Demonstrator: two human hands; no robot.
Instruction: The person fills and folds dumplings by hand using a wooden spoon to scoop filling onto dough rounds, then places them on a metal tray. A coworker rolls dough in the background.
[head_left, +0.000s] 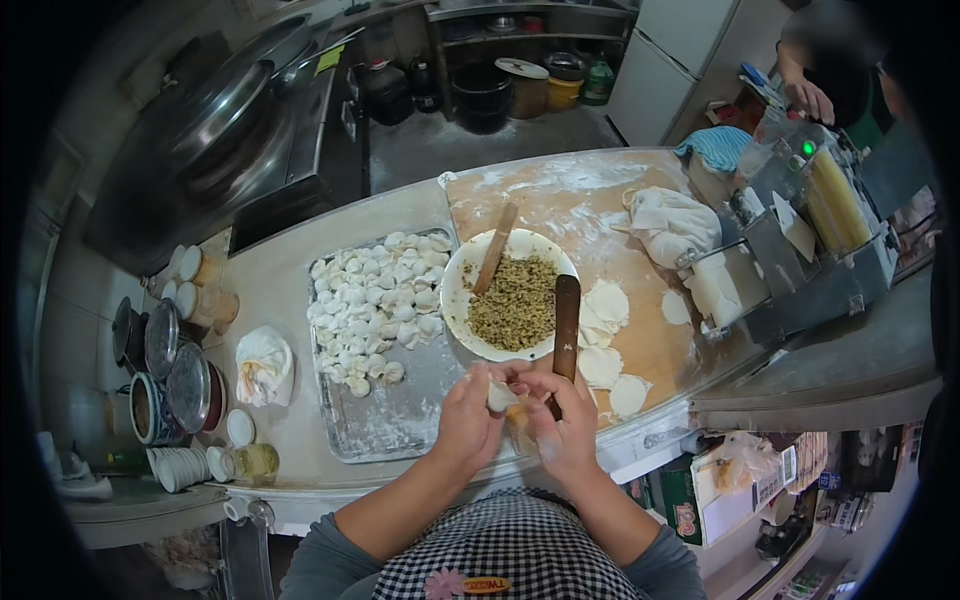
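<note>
My left hand (471, 416) holds a folded dumpling (499, 395) of pale dough near the table's front edge. In my right hand (564, 431) is a flat dark wooden spatula (567, 319), pointing away from me, while the fingers reach towards the dumpling. Just beyond both hands sits a white bowl (451, 315) of chopped green-brown filling (517, 311), with a lighter wooden spatula (496, 251) standing in it. Round dough wrappers (606, 301) lie right of the bowl, some overlapping. On the left, a floured metal tray (390, 427) carries many shaped dumplings (375, 292).
A dough-rolling machine (799, 262) stands at the right, beside a white cloth bundle (671, 221). Another person's hand (808, 97) is behind it. Lidded jars (206, 300), a white bundle (264, 364) and stacked cups (180, 466) line the left side.
</note>
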